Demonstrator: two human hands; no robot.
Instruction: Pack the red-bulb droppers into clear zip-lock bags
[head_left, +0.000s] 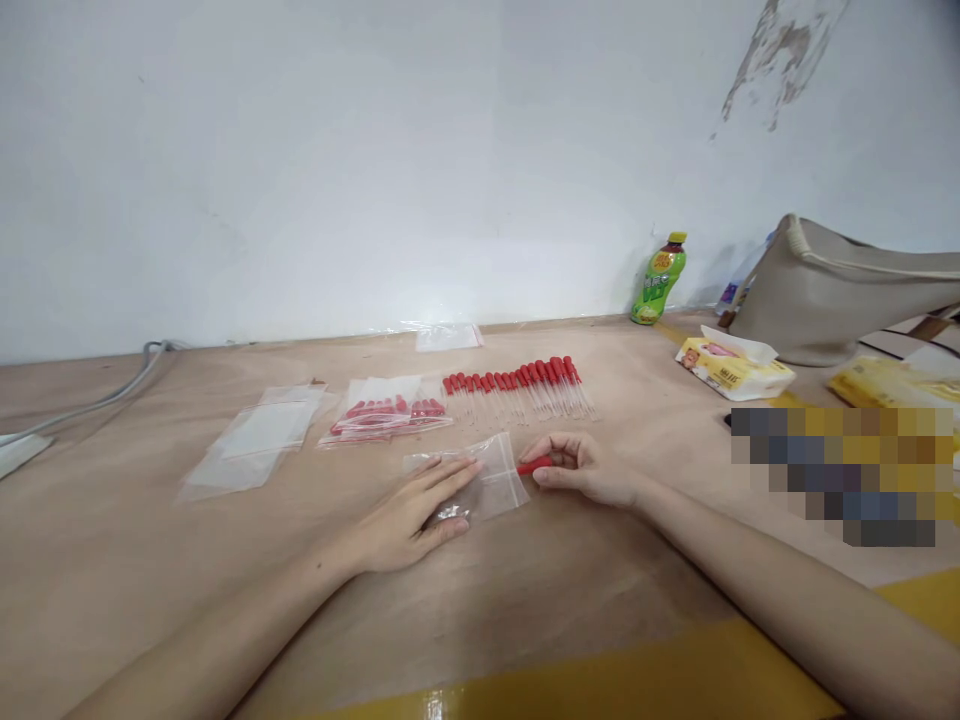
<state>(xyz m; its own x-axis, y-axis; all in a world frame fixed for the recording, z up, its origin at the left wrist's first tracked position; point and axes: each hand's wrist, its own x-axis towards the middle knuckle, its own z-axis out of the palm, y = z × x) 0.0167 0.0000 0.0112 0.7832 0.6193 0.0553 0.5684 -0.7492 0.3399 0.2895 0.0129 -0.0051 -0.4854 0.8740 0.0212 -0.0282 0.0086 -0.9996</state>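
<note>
My left hand (420, 510) lies flat, fingers apart, on a clear zip bag (499, 480) on the table. At the bag's right-hand opening, my right hand (574, 470) pinches a red-capped dropper (534, 466) between thumb and fingers. Its red end shows, and the rest is hard to make out through the plastic. Beyond my hands, a row of red-capped droppers (517, 385) lies with clear stems toward me. Left of the row sit filled bags (382, 412) with red ends showing. Farther left lie flat clear bags (266, 430).
A green bottle (658, 282) stands by the wall. At right are a tissue pack (731, 365), a grey bag (832, 290) and another yellow pack (892, 392). A cable (112, 400) runs along the left. One clear bag (450, 338) lies near the wall.
</note>
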